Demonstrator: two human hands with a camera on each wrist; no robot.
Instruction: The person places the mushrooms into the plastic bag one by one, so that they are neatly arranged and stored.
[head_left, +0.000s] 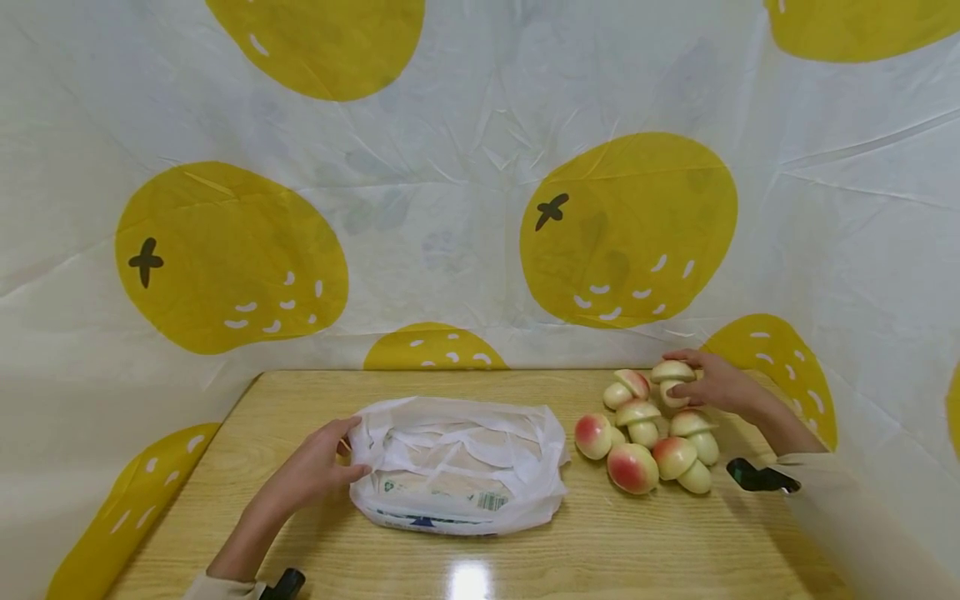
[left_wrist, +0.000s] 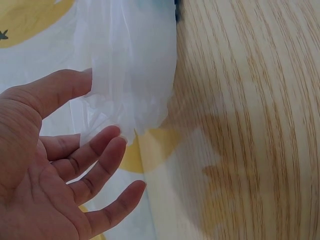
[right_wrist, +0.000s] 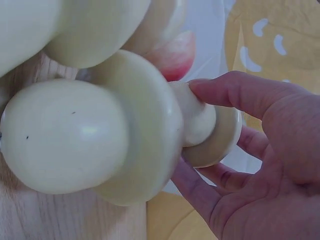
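Note:
A white plastic bag [head_left: 450,467] with its mouth open upward lies on the table, a cardboard-coloured inside showing. At its left end the left hand [head_left: 311,467] holds the rim; in the left wrist view this hand [left_wrist: 65,160] has its thumb and some fingertips on the thin plastic [left_wrist: 130,65]. The right hand [head_left: 712,383] grips the rearmost mushroom-shaped object [head_left: 672,372] at the right. In the right wrist view the right hand [right_wrist: 250,135] has its thumb on the stem [right_wrist: 195,115] and fingers around the cap. A larger pale mushroom shape [right_wrist: 65,135] stands in front.
Several more cream mushroom shapes with red-tinted caps [head_left: 632,467] cluster right of the bag on the wooden table [head_left: 525,558]. Behind the table's back edge hangs a white cloth [head_left: 435,250] with yellow fruit prints. A black wrist device [head_left: 761,477] shows at the right sleeve.

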